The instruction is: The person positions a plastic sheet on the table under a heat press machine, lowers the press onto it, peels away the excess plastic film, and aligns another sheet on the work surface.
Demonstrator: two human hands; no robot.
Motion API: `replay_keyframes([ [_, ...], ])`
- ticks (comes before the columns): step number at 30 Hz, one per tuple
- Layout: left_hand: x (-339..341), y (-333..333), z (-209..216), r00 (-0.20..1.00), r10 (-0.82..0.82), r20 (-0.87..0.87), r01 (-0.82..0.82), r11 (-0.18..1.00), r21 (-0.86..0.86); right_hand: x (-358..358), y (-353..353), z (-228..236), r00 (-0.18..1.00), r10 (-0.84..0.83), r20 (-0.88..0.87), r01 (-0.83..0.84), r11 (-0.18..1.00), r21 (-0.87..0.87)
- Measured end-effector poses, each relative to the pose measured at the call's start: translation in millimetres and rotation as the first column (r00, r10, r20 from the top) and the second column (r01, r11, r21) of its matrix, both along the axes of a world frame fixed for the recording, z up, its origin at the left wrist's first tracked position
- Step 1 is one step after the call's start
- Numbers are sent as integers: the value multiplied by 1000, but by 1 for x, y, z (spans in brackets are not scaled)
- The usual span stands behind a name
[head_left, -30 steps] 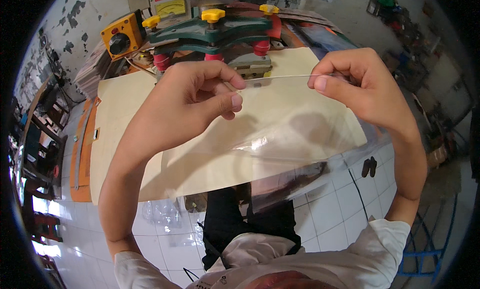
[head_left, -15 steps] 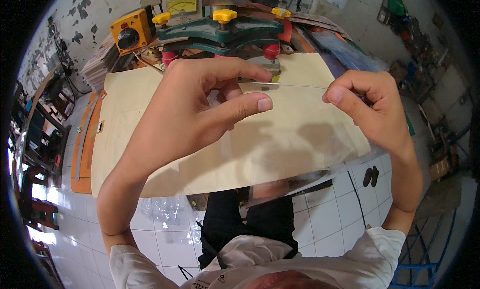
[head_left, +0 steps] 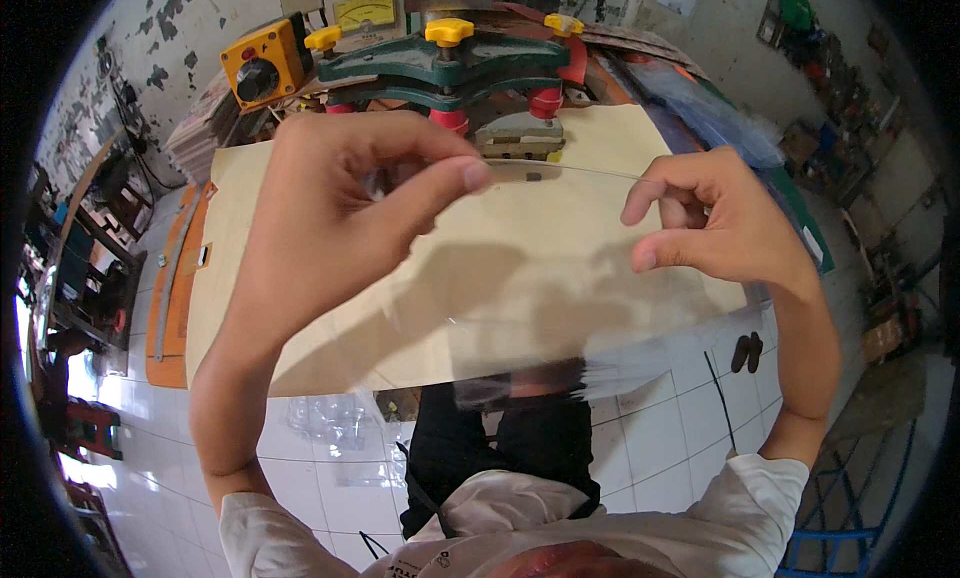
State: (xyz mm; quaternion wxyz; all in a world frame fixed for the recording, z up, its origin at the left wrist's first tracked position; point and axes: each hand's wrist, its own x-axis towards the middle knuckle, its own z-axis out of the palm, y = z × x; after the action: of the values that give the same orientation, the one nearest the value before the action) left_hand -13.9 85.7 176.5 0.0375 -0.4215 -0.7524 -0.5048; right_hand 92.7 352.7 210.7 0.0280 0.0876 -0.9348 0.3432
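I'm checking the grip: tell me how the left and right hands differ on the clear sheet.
The left hand fills more of the view than the right hand. The left pinches the clear plastic sheet with its forefinger stretched out flat; the right's fingers are curled, with a gap at the tips. Both hold it at its top edge above the tan board.

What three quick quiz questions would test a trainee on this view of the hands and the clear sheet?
1. True or false: both hands pinch the top edge of the clear plastic sheet.
2. Which hand sits nearer the yellow control box: A left hand, B right hand?
3. Fill in: behind the sheet stands a green ____ with yellow knobs.

Key:
1. True; the sheet hangs above the tan tabletop.
2. A.
3. Machine.
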Motion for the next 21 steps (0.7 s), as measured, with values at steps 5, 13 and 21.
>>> replay_keyframes([
  [5, -19, -25, -5, 989, 145, -32, -145, 989, 2, -17, 28, -19, 985, 63, 159, -63, 998, -7],
  [13, -59, -53, -19, 944, 323, 65, -315, 942, -116, -34, 81, -44, 988, -83, 128, 98, 989, -109],
  [21, -93, -48, -54, 915, 368, 166, -316, 909, -273, -69, 102, -92, 984, -51, 168, 100, 950, -297],
])
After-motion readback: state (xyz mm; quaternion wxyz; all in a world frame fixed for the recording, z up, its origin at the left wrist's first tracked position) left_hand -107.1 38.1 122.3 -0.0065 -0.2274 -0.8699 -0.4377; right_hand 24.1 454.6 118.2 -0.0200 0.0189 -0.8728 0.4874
